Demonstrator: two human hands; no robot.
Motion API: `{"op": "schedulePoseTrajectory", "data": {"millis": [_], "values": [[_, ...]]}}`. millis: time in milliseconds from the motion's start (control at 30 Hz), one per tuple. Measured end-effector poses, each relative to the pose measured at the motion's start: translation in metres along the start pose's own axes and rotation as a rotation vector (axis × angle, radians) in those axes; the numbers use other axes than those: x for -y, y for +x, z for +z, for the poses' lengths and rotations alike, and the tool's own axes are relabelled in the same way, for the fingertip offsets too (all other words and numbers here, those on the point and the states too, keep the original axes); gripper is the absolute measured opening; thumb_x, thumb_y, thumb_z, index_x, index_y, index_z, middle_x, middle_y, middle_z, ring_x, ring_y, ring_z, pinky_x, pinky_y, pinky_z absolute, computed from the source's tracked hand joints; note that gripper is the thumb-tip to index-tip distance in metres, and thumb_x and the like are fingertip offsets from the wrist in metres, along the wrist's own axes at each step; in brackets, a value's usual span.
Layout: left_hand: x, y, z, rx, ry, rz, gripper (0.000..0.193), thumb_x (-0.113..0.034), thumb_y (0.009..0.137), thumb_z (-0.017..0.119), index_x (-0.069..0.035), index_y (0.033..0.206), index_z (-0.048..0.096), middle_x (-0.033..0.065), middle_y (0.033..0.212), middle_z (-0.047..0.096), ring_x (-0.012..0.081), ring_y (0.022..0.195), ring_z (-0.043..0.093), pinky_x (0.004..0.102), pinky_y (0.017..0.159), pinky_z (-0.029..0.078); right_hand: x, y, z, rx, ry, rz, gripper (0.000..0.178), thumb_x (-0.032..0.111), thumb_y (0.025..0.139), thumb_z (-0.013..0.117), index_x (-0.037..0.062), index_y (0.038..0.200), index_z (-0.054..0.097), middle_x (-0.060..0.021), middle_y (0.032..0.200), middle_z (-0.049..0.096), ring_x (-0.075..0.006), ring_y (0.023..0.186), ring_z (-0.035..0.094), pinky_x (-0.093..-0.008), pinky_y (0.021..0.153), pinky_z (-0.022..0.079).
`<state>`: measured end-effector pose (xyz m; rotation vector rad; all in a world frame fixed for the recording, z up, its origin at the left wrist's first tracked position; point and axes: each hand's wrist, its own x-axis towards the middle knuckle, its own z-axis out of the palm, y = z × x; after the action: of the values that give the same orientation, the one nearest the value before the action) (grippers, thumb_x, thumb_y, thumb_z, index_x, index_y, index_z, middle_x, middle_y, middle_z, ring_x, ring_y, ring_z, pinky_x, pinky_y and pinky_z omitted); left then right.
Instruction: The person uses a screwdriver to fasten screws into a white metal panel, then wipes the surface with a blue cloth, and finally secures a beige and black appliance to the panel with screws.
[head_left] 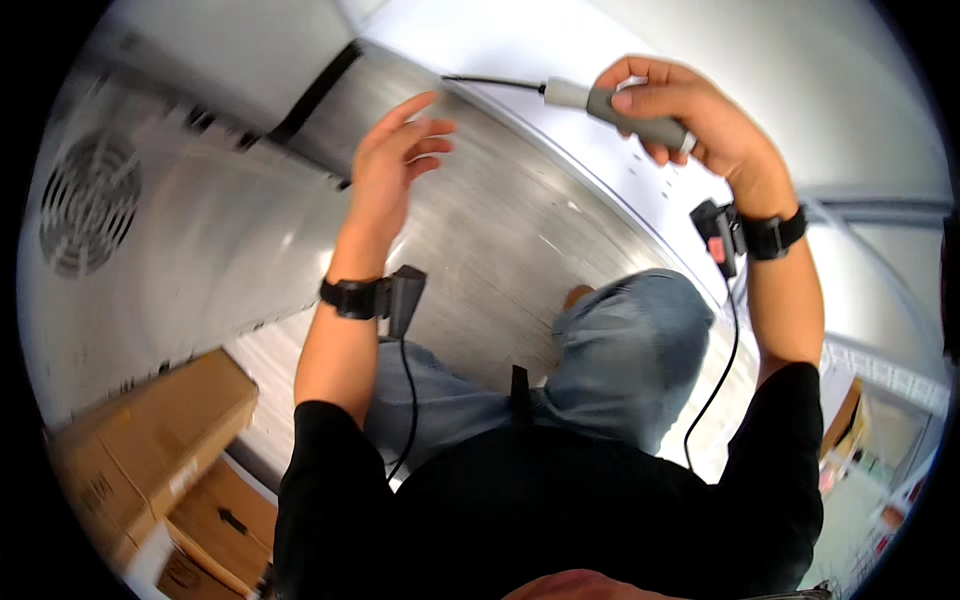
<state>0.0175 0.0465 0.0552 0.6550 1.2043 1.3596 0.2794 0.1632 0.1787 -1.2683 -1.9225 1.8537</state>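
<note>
Grasping a grey-handled screwdriver (566, 94) around its thick grip, the right hand (705, 112) appears in the head view above a white panel (600, 155) with small holes, thumb laid along the handle and the dark shaft pointing left. The left hand (385, 170) is unclasped and seems empty, its fingers loosely spread just beside the shaft's tip, apparently without touching it. The step in hand looks like positioning the tool; putting its tip to use would, I judge, call for a steady wrist and a clear line to whatever it meets, with the left hand free to guide. The tip's shape is too small to make out, and I cannot tell whether it touches anything. The right palm is hidden behind the fingers and handle, and a vented metal panel (180, 265) at left is blurred.
</note>
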Motion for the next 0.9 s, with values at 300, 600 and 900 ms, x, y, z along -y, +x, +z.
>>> {"op": "schedulePoseTrajectory", "data": {"millis": [300,600,900], "values": [[0.100,0.082,0.149,0.271,0.462,-0.191,0.029,-0.014,0.088,0.057,-0.008,0.117,0.063,0.0038,0.099,0.066,0.0110,0.086,0.060,0.0246,0.076,0.045,-0.231,-0.076,-0.122,-0.516,0.429,-0.130,0.035,0.021,0.087,0.062,0.0051,0.116,0.051,-0.0037,0.072,0.057,-0.0071,0.048,0.048,-0.0184,0.041,0.033],[0.245,0.143,0.307,0.529,0.997,-0.011,0.034,-0.016,0.083,0.067,-0.005,0.114,0.061,0.0078,0.101,0.066,0.0177,0.086,0.063,0.0312,0.074,0.050,-0.388,-0.118,-0.096,-0.819,0.992,0.061,0.022,0.011,0.086,0.060,0.0093,0.106,0.051,-0.0068,0.080,0.055,-0.0131,0.051,0.050,-0.0261,0.045,0.034],[0.305,0.166,0.360,0.423,1.368,0.161,0.026,-0.013,0.081,0.067,-0.006,0.106,0.065,0.0094,0.094,0.068,0.0273,0.085,0.065,0.0373,0.073,0.051,-0.423,-0.112,-0.093,-0.778,1.135,0.076,0.022,0.013,0.087,0.059,0.0095,0.107,0.052,-0.0074,0.079,0.058,-0.0132,0.051,0.051,-0.0244,0.044,0.034]]}}
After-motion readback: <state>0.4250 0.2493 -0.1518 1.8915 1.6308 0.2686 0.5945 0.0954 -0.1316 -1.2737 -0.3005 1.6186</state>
